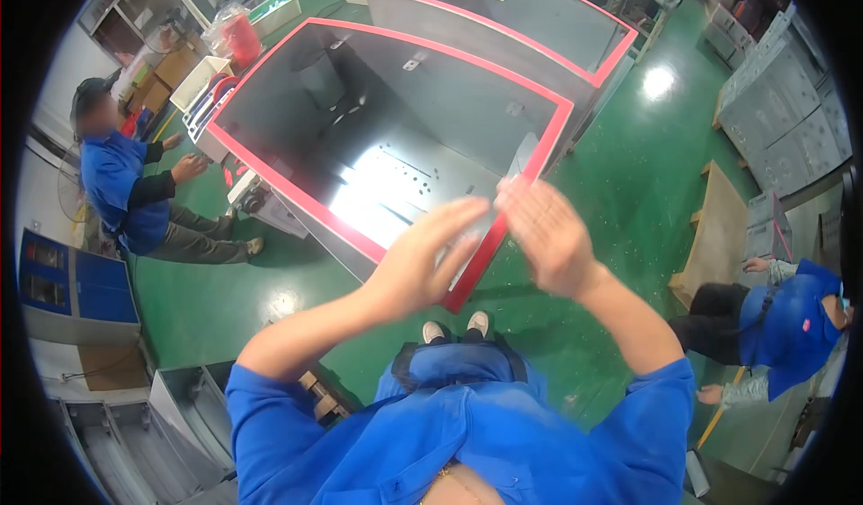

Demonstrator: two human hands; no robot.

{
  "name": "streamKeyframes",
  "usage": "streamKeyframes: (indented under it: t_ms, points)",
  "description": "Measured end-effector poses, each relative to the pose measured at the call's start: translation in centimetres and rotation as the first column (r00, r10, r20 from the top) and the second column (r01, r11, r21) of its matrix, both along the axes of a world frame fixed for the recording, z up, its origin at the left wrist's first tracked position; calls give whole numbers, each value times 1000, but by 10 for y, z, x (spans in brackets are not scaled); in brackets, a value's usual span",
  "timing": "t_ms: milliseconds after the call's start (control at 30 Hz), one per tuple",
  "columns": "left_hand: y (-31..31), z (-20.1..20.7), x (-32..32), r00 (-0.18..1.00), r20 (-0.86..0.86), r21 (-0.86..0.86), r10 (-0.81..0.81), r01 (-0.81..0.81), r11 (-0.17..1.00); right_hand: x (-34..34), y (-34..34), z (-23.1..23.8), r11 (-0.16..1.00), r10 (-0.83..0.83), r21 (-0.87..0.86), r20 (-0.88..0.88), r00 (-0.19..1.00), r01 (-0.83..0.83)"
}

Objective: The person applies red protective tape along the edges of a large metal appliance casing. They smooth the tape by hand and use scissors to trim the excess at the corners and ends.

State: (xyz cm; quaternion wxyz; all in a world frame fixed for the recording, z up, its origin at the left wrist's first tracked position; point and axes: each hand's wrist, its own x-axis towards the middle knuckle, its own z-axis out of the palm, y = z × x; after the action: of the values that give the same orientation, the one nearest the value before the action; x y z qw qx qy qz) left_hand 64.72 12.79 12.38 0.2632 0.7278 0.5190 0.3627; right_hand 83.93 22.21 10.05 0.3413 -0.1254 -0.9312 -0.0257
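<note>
A large grey metal cabinet shell point(440, 109) stands open side up in front of me, a red strip point(404, 42) running round its rim. At its near right corner, both my hands are over the red edge. My left hand point(418, 258) reaches in from the left, thumb apart from the stretched fingers. On the other side, my right hand point(550, 240) has its fingers stretched out together, the tips by the rim and slightly blurred. A pale, see-through patch point(524, 154) shows at the rim just beyond them; I cannot tell what it is.
A second red-rimmed grey cabinet shell point(512, 15) stands behind. One person in blue point(121, 177) is at the left, another point(782, 321) at the right. Grey cabinets point(782, 100) are stacked far right, and a wooden board point(710, 235) leans nearer. Metal trays point(135, 442) lie lower left.
</note>
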Motion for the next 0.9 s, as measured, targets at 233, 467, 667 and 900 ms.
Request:
streamKeyframes:
  t_ms: [233, 467, 667, 900]
  points:
    - [-52, -19, 8, 824, -566, 323, 8, 213, 922, 10, 78, -19, 967, -247, 78, 67, 967, 241]
    - [-75, -41, 11, 809, -576, 397, 116, 153, 905, 8, 133, -31, 912, -406, 74, 11, 914, 404]
    - [-79, -56, -2, 852, -522, 463, 35, 249, 851, -5, 16, -16, 965, -262, -3, 73, 962, 263]
    - [-90, -60, -55, 929, -269, 426, -256, 353, 833, -45, -132, -7, 922, -362, -101, 127, 924, 375]
